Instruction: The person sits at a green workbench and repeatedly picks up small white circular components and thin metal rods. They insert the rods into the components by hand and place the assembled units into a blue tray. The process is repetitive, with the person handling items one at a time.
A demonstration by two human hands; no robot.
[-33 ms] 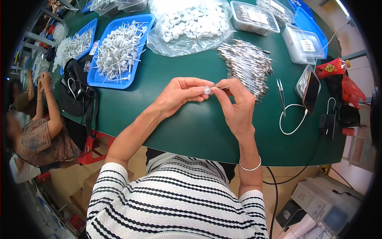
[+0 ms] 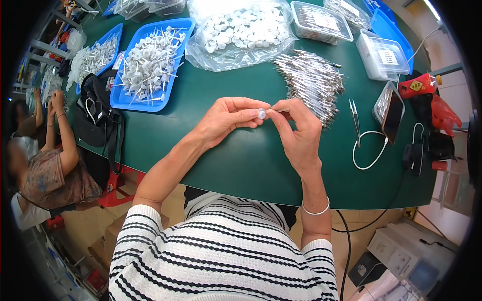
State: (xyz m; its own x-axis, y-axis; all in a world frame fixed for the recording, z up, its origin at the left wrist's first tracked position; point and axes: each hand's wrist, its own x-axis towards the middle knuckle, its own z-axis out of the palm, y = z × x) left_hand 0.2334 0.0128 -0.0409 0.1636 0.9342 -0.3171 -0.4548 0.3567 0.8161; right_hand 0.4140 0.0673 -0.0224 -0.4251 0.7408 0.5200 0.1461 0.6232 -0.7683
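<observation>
White cap (image 2: 261, 114), open room to table edge (image 2: 251, 194)

Desk (image 2: 226, 173): before the person. Over its middle: cap (image 2: 261, 115), in the left hand (image 2: 223, 119); rod (image 2: 281, 109), in the right hand (image 2: 301, 133), its end at the cap. Behind the hands: plastic bag (image 2: 201, 57), caps (image 2: 246, 32) in it. Left of the bag: tray (image 2: 138, 106), holding parts (image 2: 150, 62); further left, second tray (image 2: 118, 37). Left edge, before the second tray: shoulder bag (image 2: 93, 115). Right of the plastic bag's front: rod pile (image 2: 314, 83); behind the pile — box of rods (image 2: 321, 22). Right of the pile: tweezers (image 2: 355, 120); beyond — phone (image 2: 393, 120), against a small container (image 2: 382, 104). Right of these: bottle (image 2: 416, 86).
</observation>
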